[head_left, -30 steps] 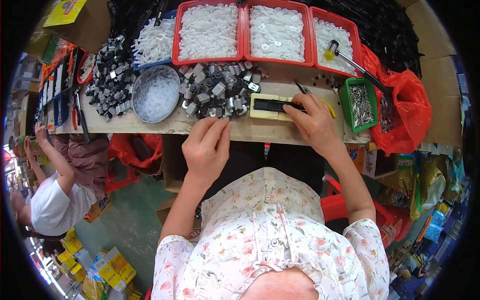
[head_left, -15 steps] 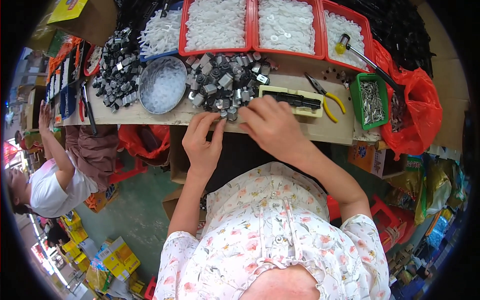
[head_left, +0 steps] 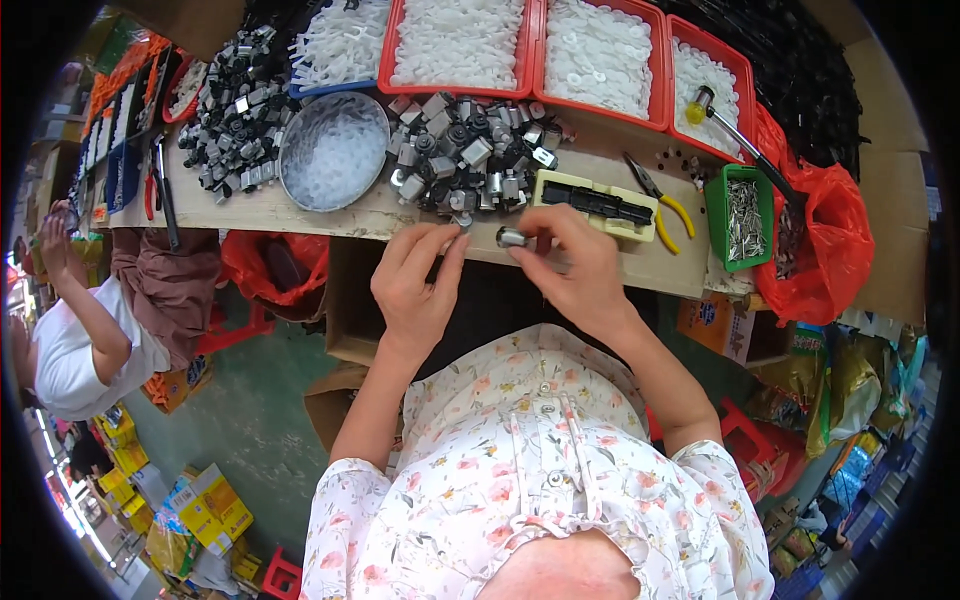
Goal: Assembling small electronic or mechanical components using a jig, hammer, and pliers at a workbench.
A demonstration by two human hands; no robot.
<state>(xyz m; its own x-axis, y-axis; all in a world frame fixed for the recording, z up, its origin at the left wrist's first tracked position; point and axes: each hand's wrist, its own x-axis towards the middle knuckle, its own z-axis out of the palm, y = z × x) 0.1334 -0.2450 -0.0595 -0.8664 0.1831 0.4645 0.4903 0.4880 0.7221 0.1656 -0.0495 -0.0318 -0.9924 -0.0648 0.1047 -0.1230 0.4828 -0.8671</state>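
Note:
My right hand (head_left: 585, 268) pinches a small silver cylindrical part (head_left: 511, 237) between thumb and fingertips, just over the bench's front edge. My left hand (head_left: 416, 288) is closed in a pinch on a tiny pale piece (head_left: 462, 221), too small to name, a short way left of the silver part. Right behind both hands lies a heap of small silver-and-black parts (head_left: 475, 153) shaped like little motors. A cream tray (head_left: 640, 233) holding a long black piece (head_left: 598, 203) sits beyond my right hand.
Behind the heap stand red bins (head_left: 535, 45) of white plastic pieces. A round metal bowl (head_left: 288, 178) is at left. To the right are yellow-handled pliers (head_left: 676, 222), a hammer (head_left: 745, 128) and a green basket (head_left: 722, 250) of metal pins. Another person (head_left: 85, 345) sits far left.
My right hand has turned and drawn back slightly, so the silver part in its fingers now shows. The left hand stays pinched near the bench edge. The whole view has shifted a little.

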